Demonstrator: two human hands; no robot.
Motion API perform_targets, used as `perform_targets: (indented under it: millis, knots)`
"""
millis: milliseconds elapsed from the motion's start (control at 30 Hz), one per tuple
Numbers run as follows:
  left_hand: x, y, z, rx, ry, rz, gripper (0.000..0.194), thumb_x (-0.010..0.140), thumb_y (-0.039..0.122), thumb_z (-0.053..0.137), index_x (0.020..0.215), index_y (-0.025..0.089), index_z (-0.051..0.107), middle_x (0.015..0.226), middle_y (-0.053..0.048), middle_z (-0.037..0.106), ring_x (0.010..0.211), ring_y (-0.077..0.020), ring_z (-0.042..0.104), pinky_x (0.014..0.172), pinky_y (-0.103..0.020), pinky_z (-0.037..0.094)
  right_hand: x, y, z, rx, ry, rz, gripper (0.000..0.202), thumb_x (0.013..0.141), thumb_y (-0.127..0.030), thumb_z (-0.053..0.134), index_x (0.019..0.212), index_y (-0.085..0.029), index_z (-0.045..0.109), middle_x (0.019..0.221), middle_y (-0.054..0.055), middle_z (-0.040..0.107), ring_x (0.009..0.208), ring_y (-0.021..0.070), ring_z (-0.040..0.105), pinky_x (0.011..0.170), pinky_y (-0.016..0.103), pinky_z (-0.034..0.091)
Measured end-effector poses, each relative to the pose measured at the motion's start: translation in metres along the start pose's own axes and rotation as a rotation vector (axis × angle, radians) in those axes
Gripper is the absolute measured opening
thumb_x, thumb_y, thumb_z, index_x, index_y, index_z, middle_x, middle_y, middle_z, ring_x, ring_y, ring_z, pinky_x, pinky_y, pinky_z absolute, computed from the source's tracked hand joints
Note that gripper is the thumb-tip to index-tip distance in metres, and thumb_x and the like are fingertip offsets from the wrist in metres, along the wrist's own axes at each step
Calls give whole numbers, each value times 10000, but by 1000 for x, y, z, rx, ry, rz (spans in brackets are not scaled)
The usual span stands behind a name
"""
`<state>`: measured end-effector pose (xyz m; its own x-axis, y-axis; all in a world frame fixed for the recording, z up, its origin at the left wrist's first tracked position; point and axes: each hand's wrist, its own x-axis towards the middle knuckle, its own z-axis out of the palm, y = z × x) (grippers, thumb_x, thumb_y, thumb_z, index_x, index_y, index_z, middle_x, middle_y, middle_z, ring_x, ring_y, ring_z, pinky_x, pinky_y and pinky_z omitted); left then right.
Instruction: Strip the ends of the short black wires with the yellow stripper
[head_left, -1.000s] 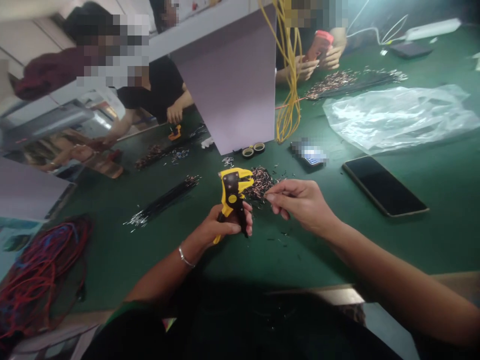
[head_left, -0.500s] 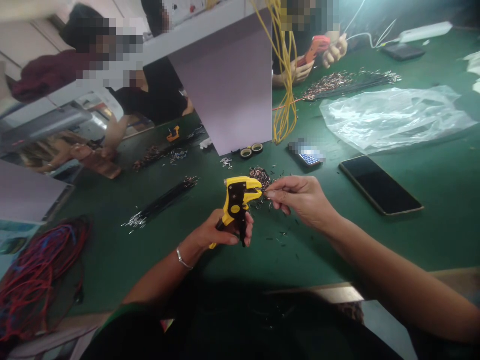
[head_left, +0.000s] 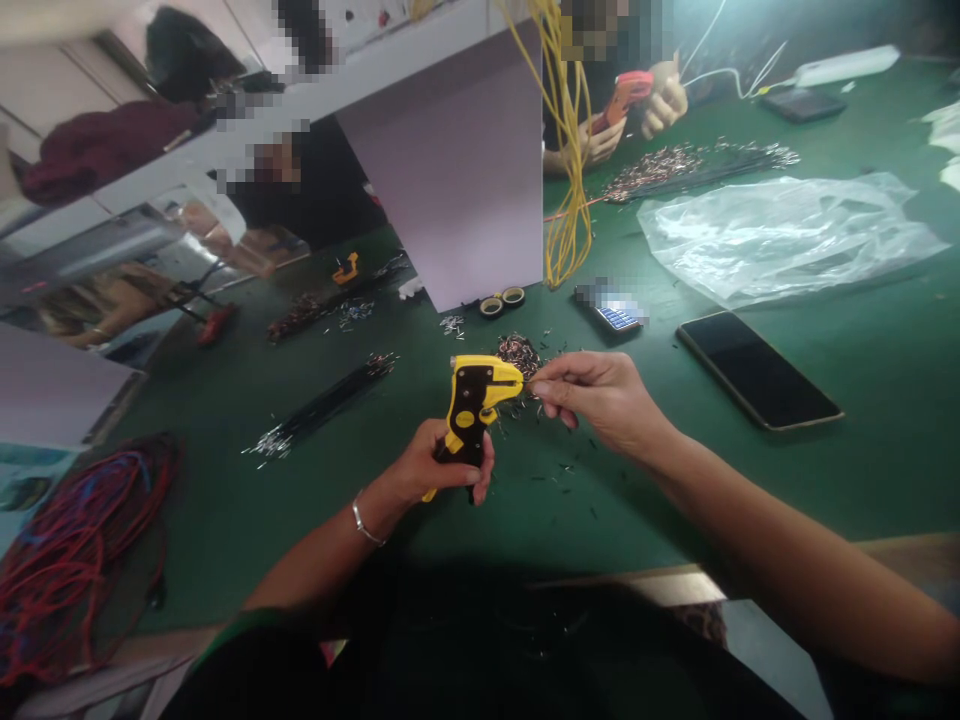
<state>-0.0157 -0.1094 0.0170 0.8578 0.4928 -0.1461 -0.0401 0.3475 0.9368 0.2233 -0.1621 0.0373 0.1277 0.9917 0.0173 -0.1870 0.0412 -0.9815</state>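
Note:
My left hand [head_left: 442, 465] is wrapped round the handles of a yellow and black wire stripper [head_left: 469, 400], held upright above the green table. The tool's jaws point right and are closed. At their tip, my right hand [head_left: 592, 392] pinches a thin wire, mostly hidden by the fingers. Just behind the jaws lies a pile of short wire pieces [head_left: 519, 352] with coppery and dark ends. Small dark offcuts [head_left: 566, 468] are scattered below my right hand. To the left rests a bundle of black wires [head_left: 322, 408] with bare silvery ends.
Right of my hands lie a smartphone [head_left: 757, 370], a keypad phone [head_left: 611, 308] and a clear plastic bag [head_left: 787, 235]. Tape rolls [head_left: 501, 302] sit by an upright panel [head_left: 472, 180]. Yellow cables [head_left: 570, 200] hang beside it. Red cables [head_left: 82, 540] fill the left edge. A co-worker across holds a red tool [head_left: 628, 95].
The wire stripper's jaws have closed at the wire, and my left fingers have squeezed its handles together. My right hand stays nearly in place. At left, a co-worker's hands have shifted.

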Motion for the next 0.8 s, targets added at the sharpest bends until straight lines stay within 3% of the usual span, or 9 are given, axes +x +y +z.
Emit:
perform_targets:
  millis: [367, 567, 800]
  knots:
    - [-3, -2, 10, 50, 125, 41, 228, 711, 183, 834, 861, 105, 680, 661, -30, 690, 495, -148, 670, 484, -254, 563, 1, 6, 1, 57, -9, -4, 123, 702, -273, 771, 717, -159, 729, 520, -7, 626, 402, 74, 485, 383, 239, 355]
    - [-1, -1, 13, 35, 217, 109, 180, 751, 179, 793, 805, 121, 632, 456, 37, 580, 332, -84, 507, 375, -194, 448, 2, 9, 3, 77, 10, 29, 158, 697, -286, 789, 758, -153, 731, 529, -4, 635, 380, 69, 464, 372, 239, 335]
    - [5, 3, 10, -44, 106, 105, 290, 714, 150, 776, 979, 102, 669, 744, -59, 693, 586, -180, 661, 565, -343, 575, 2, 8, 3, 48, 25, 20, 151, 695, -296, 780, 734, -160, 727, 536, -2, 639, 391, 71, 475, 378, 243, 342]
